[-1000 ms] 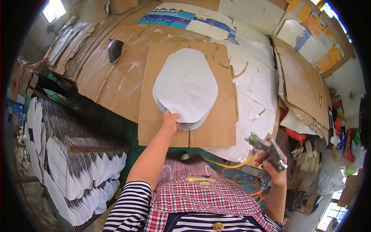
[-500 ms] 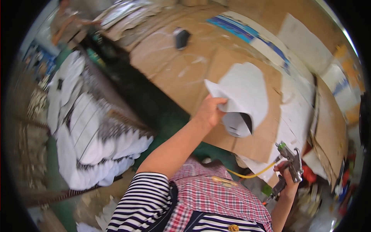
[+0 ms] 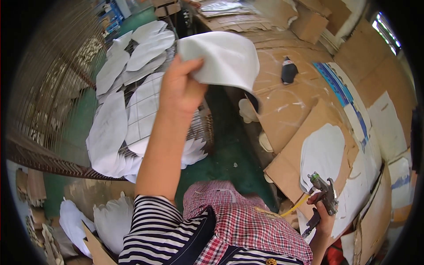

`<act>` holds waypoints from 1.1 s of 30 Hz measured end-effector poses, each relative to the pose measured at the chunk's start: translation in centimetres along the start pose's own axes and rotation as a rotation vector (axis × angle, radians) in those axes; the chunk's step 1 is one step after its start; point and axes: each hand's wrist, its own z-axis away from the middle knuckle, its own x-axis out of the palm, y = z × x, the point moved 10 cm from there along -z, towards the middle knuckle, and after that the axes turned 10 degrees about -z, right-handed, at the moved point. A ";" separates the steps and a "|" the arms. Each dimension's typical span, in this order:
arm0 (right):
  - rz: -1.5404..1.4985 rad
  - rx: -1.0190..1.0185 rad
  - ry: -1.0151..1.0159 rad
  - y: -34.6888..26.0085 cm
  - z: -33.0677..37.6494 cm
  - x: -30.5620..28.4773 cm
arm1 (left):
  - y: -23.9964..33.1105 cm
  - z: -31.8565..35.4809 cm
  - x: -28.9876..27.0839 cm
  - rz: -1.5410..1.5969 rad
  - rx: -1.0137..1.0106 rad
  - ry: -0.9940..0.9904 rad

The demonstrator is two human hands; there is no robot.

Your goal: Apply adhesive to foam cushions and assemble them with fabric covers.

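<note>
From my end I watched the left hand (image 3: 183, 86) raised out in front, its thumb and fingers closed on the near edge of a white sheet (image 3: 225, 55). The sheet bowed upward in the middle and drooped at its right end, where a dark underside (image 3: 253, 100) showed. It hung in view across the gap between a wire rack (image 3: 206, 126) on the left and the counter (image 3: 280, 126) on the right; I could not tell how high it was above either.

I had the right hand (image 3: 326, 217) low on the other side, wrapped around the grip of a metal spray gun (image 3: 326, 195) with a green fitting near its top. I could not make out whether a finger pressed the trigger. A yellow hose (image 3: 295, 206) ran from the gun toward the checked apron (image 3: 260, 225).

Just beyond the gun, a stack of white sheets (image 3: 322, 150) lay on a cardboard panel (image 3: 289, 165) on the counter. Farther along sat a small dark object (image 3: 289, 72), near a blue printed strip (image 3: 338, 86). On the rack, below and left of the raised sheet, many white pieces (image 3: 108, 137) lay overlapping in layers, above a green floor (image 3: 234, 176).
</note>
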 end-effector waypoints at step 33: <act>-0.011 0.094 -0.222 2.0 -4.6 12.3 | 13.8 -0.3 -18.3 -0.043 0.293 0.351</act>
